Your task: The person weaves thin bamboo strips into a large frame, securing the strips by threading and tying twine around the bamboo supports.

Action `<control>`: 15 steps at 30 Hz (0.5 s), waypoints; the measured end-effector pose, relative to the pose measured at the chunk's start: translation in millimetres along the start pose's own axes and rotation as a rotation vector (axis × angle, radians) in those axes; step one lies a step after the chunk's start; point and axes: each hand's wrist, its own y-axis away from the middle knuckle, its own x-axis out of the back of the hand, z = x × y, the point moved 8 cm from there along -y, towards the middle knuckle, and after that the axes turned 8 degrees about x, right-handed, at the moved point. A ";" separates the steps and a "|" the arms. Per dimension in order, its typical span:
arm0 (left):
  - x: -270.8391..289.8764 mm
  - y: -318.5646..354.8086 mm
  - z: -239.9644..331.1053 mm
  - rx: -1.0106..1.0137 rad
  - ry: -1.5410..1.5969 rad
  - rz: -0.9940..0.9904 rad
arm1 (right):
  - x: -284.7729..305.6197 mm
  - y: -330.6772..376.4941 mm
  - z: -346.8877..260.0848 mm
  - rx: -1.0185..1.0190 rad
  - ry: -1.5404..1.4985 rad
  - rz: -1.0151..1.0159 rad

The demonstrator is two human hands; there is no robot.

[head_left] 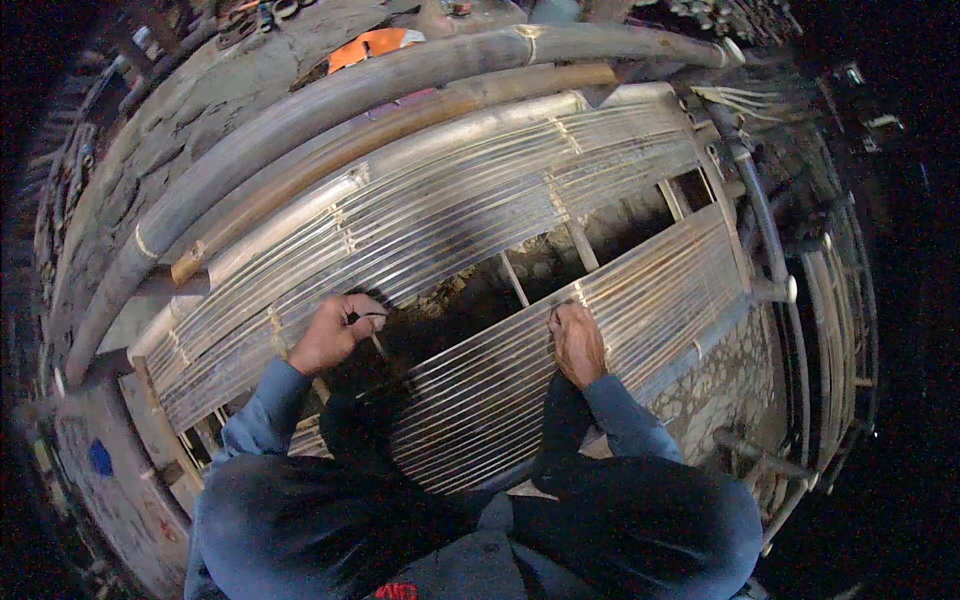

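A panel of thin, pale slats, apparently split bamboo (480, 395), lies in front of my knees. Beyond it is a second slat panel (440, 225), with a dark gap between the two. My left hand (335, 330) hovers at the gap's left end, thumb and fingertips pinched together; a thin pale strand seems to hang below it. At the near panel's far edge, my right hand (577, 345) has its fingers curled down beside a pale lashing (580, 293) on the slats. What its fingertips grip is hidden.
Thick bamboo poles (400, 65) run along the far side. Crosspieces (580, 245) span the gap. Bamboo framework (770, 220) stands at the right. An orange item (375, 47) lies on the ground beyond the poles, and a small blue thing (100, 457) at the left.
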 end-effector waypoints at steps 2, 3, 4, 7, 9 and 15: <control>-9.1 5.5 -3.6 0.058 0.064 0.023 | 1.9 -8.0 4.9 -0.079 -0.061 -0.175; -17.6 5.2 0.7 0.065 0.084 0.032 | 9.5 -6.2 13.8 -0.132 -0.195 -0.240; -27.0 3.4 6.9 0.067 0.098 0.036 | 21.4 -0.7 27.0 -0.189 -0.329 -0.298; -51.5 0.3 15.6 0.057 0.053 0.082 | 63.0 9.1 48.9 -0.059 -0.308 -0.436; -68.4 -1.8 22.7 0.043 0.012 0.067 | 80.5 24.7 66.5 0.030 -0.290 -0.558; -166.5 -34.4 116.0 -0.112 -0.106 0.086 | 138.3 6.8 59.4 -0.013 -0.855 -0.395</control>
